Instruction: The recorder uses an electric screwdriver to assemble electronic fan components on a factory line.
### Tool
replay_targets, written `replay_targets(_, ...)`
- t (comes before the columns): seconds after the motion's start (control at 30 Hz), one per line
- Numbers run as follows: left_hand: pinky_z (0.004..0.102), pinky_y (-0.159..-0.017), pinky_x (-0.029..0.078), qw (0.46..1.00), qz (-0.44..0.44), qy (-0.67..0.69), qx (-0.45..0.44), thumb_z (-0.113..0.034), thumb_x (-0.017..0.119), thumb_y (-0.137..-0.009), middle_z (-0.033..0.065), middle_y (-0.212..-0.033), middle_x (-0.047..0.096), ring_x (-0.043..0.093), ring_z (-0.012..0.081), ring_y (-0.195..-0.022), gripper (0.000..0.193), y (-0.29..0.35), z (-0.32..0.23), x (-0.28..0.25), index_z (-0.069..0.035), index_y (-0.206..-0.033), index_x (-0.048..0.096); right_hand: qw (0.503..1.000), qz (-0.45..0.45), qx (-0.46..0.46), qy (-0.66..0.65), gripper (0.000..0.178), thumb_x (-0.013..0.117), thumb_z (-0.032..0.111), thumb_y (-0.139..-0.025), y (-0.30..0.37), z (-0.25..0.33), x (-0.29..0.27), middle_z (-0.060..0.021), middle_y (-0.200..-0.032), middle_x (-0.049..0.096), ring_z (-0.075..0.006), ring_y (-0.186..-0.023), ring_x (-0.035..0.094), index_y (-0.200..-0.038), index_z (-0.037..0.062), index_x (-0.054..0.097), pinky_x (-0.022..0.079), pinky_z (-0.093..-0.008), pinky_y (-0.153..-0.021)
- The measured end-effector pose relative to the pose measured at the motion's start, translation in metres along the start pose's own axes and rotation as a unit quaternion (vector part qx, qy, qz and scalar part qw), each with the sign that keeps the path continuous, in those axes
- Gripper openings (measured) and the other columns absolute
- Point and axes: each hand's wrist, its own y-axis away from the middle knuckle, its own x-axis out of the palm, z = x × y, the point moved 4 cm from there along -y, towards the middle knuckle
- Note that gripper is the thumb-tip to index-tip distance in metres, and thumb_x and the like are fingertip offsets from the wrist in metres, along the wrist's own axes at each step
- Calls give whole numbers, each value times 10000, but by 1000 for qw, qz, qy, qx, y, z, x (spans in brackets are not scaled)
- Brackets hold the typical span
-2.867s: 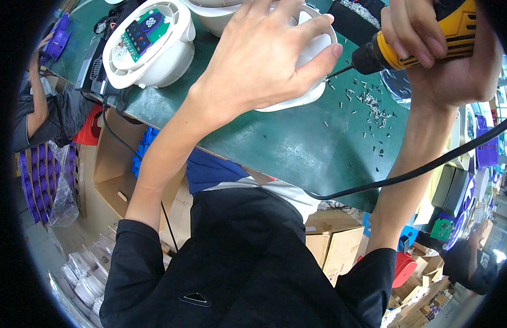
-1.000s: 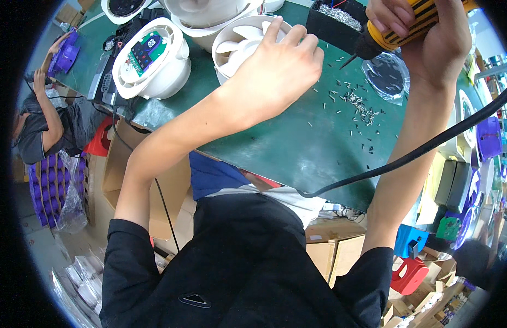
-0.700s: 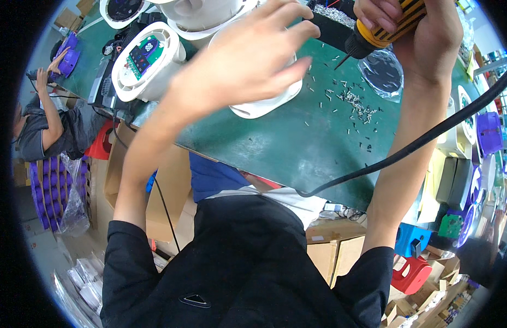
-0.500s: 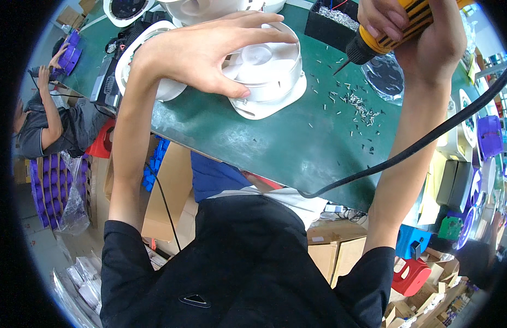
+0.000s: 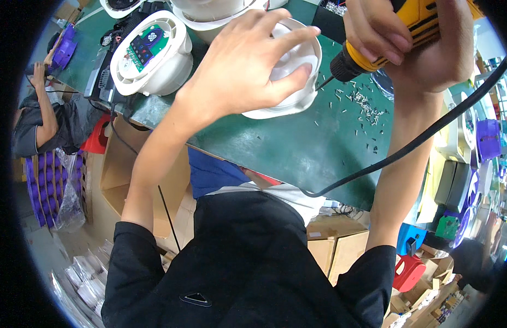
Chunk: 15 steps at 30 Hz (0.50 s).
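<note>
My left hand (image 5: 245, 68) is closed over a round white plastic housing (image 5: 301, 104), its thumb and fingers spread across the hollow top. Much of the housing is hidden under that hand. In my right hand (image 5: 428, 54) I hold a yellow and black power screwdriver (image 5: 354, 59), pointing down to the left. Its thin bit ends at the housing's right edge; whether it touches a screw cannot be made out. Left of my left wrist sits another white housing (image 5: 168, 71) with a green circuit board (image 5: 149, 48) in its top.
Loose small screws (image 5: 367, 106) lie scattered on the green table (image 5: 275, 147), right of the housing. A black box (image 5: 329, 23) and more white housings (image 5: 209, 13) stand behind. A thick black cable (image 5: 406, 147) crosses my right forearm. Another person (image 5: 43, 120) works at far left.
The power screwdriver has moved left and down, bringing its bit to the housing's edge. My left hand and the housing have shifted right, and the housing is turned, uncovering the circuit-board unit.
</note>
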Motion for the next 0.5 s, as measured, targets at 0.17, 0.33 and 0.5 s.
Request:
replay_targets(0.17,483,-1069,437,996,-36,-64,-57,-349,661,-918,212,-1360,581,571,397,-1220,478,-2,-7,-4,-145,-1350,657,1000,-6,0,10,434,616,476,-990,-2,-8,-4,27,-488,458,-83,-345,442,-958,53,523,443,-240,-361)
replay_targets(0.33,482,-1070,435,995,-32,-62,-69,-354,661,-921,214,-1364,588,571,396,-1227,489,-3,-8,-4,-172,-1375,652,1000,-8,-3,14,431,631,471,-985,-4,-11,-9,31,-490,460,-80,-345,440,-957,53,530,437,-239,-356)
replay_targets(0.5,481,-1077,431,995,-34,-69,-67,-379,658,-925,218,-1370,590,570,397,-1238,495,-1,-7,-3,-180,-1379,654,1000,-10,-11,20,429,646,466,-979,-5,-15,-10,35,-492,461,-77,-345,439,-956,52,536,431,-237,-350)
